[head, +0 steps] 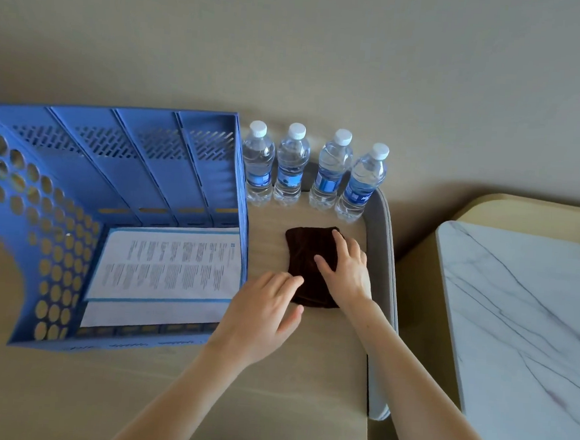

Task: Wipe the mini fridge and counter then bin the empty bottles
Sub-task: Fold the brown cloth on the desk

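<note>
Your right hand (345, 270) lies flat, fingers spread, pressing the folded dark brown cloth (307, 265) onto the counter (305, 375) at frame centre, ready to wipe. Your left hand (263, 316), open and empty, touches its lower-left edge. Four water bottles (290, 165) line the wall above, clear of the wiping path.

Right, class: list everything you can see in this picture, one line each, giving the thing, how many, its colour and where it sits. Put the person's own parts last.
File rack: one, blue, on the counter at the left.
Printed sheets: a few, white, lying in the rack's bottom.
Water bottles: four, clear with blue labels and white caps, upright in a row by the wall.
Cloth: one, dark brown, flat on the counter in front of the bottles.
Counter: one, pale wood.
Marble-look top: one, white with grey veins, at the right.
Hands: two; left hand touching the cloth's near edge, right hand resting flat on it.
</note>
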Motion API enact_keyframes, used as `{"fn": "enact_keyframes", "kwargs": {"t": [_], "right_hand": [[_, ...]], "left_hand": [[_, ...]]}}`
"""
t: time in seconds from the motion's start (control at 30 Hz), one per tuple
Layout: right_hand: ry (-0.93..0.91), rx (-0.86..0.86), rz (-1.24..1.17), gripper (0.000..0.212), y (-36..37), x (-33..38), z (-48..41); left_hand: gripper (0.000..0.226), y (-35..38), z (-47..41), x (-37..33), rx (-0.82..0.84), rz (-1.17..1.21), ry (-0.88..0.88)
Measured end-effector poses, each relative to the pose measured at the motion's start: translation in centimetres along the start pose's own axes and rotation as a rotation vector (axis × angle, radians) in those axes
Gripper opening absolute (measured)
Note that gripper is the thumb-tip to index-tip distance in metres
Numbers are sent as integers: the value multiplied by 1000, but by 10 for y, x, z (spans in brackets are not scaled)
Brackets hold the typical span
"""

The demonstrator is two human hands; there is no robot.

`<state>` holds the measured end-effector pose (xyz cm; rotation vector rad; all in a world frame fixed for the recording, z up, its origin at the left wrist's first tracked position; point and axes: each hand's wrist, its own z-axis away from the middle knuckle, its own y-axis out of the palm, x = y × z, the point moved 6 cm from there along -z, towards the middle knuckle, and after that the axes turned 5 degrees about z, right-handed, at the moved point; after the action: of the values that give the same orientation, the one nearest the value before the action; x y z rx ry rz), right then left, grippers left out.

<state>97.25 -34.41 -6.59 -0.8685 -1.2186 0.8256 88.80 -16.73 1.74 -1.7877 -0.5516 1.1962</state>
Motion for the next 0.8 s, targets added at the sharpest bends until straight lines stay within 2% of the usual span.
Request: {"fn": "enact_keyframes", "kwargs": {"t": [0.2, 0.43, 0.8], "right_hand": [[98, 201, -25, 80, 27, -11, -31], [158, 228, -225, 92, 32, -15, -37], [123, 85, -443, 63, 19, -11, -12]], "left_hand": [[43, 6, -11, 9, 14, -1, -17], [42, 12, -18, 19, 27, -24, -42], [40, 8, -11, 18, 7, -46, -32]]}}
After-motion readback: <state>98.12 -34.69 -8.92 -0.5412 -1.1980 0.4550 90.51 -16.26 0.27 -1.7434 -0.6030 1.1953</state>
